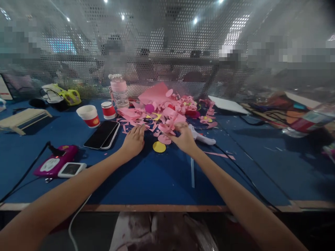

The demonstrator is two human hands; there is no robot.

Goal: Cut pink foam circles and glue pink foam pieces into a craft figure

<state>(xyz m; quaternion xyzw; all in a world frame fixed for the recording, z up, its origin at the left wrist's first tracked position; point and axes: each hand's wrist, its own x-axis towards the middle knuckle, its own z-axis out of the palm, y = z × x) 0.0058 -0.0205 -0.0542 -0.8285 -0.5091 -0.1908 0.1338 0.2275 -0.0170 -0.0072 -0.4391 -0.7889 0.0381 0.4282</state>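
My right hand (185,139) pinches a folded pink paper piece (169,126) at the front of a heap of pink paper scraps (131,114). Fingers lying down and stretched forward, my left hand (134,140) rests at the heap's near left edge and holds nothing that I can see. Between the hands lie a yellow paper circle (159,147) and, just behind it, a pink paper circle (164,139). A white glue gun (205,139) lies to the right of my right hand, partly hidden by it. A clear, narrow strip (193,174), perhaps a glue stick, lies below that wrist.
Left of the heap are a phone (101,135), stacked paper cups (89,116), a red cup (108,110) and a pink-lidded bottle (119,92). A purple device (56,162) sits near my left forearm. A black cord (243,170) crosses the right side; a perforated screen (167,42) stands behind.
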